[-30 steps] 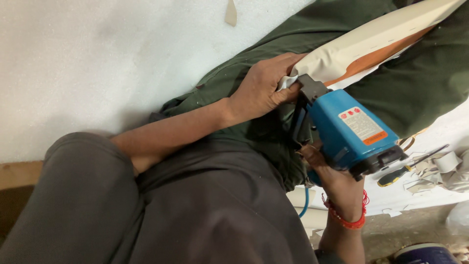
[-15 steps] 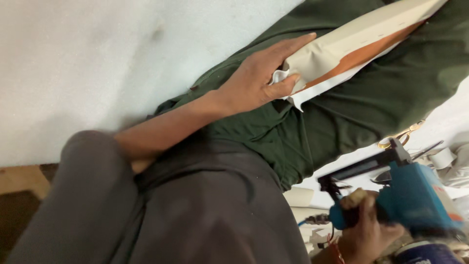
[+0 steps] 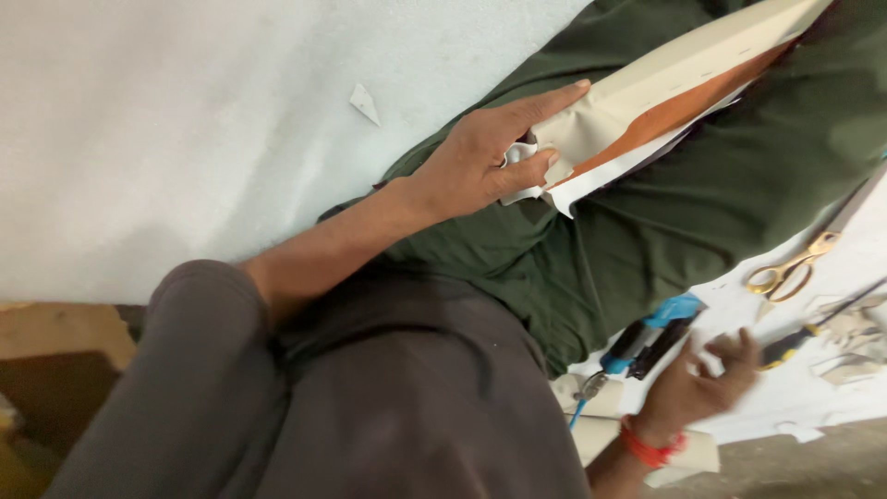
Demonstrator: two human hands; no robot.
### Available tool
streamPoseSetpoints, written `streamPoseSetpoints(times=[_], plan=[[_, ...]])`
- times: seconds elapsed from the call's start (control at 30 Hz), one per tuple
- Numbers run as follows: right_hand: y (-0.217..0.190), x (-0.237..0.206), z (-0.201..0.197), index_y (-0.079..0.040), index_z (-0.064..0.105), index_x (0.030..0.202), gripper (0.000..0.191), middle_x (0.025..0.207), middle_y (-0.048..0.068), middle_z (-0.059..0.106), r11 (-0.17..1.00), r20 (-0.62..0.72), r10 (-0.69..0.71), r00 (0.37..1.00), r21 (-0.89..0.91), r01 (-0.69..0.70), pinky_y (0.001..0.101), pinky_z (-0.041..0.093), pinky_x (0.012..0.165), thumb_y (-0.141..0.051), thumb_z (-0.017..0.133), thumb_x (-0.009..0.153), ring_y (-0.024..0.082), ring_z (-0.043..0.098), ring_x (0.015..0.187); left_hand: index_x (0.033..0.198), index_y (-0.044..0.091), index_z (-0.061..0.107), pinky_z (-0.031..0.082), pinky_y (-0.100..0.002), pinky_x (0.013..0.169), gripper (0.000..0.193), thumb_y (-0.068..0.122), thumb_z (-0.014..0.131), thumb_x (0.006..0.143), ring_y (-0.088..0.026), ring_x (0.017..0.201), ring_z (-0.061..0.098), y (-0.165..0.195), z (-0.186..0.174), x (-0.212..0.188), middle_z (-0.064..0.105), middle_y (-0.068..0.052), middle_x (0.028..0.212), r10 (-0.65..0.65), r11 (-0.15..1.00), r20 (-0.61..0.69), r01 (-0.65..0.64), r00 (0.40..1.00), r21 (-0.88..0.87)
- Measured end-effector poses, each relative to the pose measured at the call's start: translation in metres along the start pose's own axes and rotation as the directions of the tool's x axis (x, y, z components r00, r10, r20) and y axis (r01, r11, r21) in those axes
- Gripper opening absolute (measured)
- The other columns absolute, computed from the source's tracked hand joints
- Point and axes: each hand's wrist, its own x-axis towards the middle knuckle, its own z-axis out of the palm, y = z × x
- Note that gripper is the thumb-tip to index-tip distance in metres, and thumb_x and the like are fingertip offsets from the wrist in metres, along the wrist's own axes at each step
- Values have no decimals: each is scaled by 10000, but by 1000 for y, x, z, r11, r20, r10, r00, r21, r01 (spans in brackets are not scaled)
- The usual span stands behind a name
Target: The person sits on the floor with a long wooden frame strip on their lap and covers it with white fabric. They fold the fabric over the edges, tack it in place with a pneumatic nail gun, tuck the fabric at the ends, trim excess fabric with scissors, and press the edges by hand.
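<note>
While the left hand [image 3: 480, 166] pinches the cream panel's [image 3: 665, 79] edge, the right hand [image 3: 693, 388] hangs free.

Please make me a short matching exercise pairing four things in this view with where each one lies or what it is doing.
Things:
1. left hand
2. right hand
3. blue power tool
4. gold-handled scissors

Places or states:
A. lying on the white surface at the right edge
B. pinching the folded cream fabric at its corner
C. open, empty, beside the blue tool
D. lying at the edge of the dark green cloth

Pairs: 1-B, 2-C, 3-D, 4-A
</note>
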Motion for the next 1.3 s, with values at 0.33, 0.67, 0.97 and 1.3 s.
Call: streamPoseSetpoints(times=[0.33, 0.67, 0.97, 1.3], plan=[[-196, 83, 107, 51, 645, 1072, 100, 914, 49, 663, 638, 564, -191, 803, 693, -335, 222, 479, 708, -43, 648, 1105, 87, 585, 763, 1627, 142, 339, 550, -301, 1171, 523, 276, 573, 1179, -180, 1388, 604, -5, 1, -3, 473, -62, 1639, -19, 993, 39, 23, 999, -113], [-197, 83, 121, 65, 673, 919, 240, 864, 58, 650, 673, 395, -394, 830, 739, -32, 229, 435, 711, -58, 702, 1123, 110, 558, 766, 1606, 30, 291, 569, -349, 853, 704, 373, 577, 1061, -239, 950, 733, 1, 5, -5, 727, -144, 1192, -258, 966, 13, 257, 966, 36], [-183, 60, 137, 41, 657, 943, 232, 915, 57, 628, 677, 293, -377, 879, 734, 46, 264, 433, 720, -111, 657, 1119, 129, 550, 785, 1553, 31, 416, 581, -345, 773, 580, 283, 541, 1046, -227, 835, 751, 10, 22, -7, 740, -125, 970, -357, 934, -33, 356, 933, -26], [-178, 56, 143, 40, 640, 975, 215, 991, 83, 633, 637, 209, -415, 885, 761, 119, 287, 456, 801, -116, 608, 1120, 167, 564, 868, 1452, 17, 507, 587, -331, 960, 444, 295, 573, 1112, -236, 1112, 744, 20, 52, -6, 723, -137, 1207, -335, 941, -239, 315, 911, -121]])
